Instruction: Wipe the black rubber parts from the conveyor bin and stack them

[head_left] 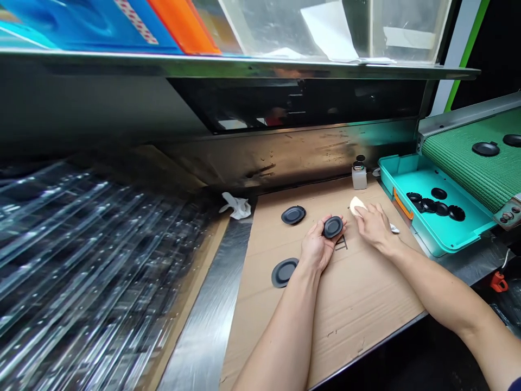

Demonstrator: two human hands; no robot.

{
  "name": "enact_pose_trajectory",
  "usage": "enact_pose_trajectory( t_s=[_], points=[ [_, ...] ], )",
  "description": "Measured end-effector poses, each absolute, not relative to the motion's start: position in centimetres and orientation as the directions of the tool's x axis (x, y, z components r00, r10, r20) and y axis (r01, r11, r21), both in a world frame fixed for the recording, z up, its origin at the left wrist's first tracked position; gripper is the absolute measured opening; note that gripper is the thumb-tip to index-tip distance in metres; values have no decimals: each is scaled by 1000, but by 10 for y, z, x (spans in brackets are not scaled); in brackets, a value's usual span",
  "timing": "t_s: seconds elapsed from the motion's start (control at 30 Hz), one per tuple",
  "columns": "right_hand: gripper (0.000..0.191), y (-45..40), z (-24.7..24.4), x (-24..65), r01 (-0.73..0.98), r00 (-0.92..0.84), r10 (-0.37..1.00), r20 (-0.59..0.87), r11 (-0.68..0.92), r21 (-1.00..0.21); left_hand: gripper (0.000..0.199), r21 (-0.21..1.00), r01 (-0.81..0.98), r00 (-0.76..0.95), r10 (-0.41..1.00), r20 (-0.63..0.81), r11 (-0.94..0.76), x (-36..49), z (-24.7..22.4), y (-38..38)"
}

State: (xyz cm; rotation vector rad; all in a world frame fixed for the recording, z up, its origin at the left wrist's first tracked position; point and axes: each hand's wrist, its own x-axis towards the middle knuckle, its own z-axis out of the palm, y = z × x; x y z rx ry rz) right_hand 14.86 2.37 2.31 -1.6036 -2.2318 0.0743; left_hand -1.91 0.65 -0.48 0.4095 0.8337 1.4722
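Note:
My left hand holds a black oval plastic part above the cardboard sheet, fingers curled around its edge. To the right, my right hand grips a folded white cloth, low over the cardboard. Two more black oval parts lie left of my hands: one black part farther back, another black part nearer and partly behind my left forearm. A small white object shows beside my right wrist, too little of it visible to name.
A turquoise bin with several round black parts stands right of the cardboard, below a green conveyor belt. Behind sits a small bottle. Crumpled white tissue lies at the left. Stacked clear plastic trays fill the left side.

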Motion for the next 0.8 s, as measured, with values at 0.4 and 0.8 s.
enact_pose_trajectory(
  t_s=[0.4,0.8],
  points=[
    [43,14,40,150,850,-237,963,129,270,-452,20,739,-674,-138,981,-135,7,-18,-15,9],
    [50,26,23,141,851,-170,956,239,265,-454,27,759,-641,8,990,-141,113,-16,-12,5]
  ],
)
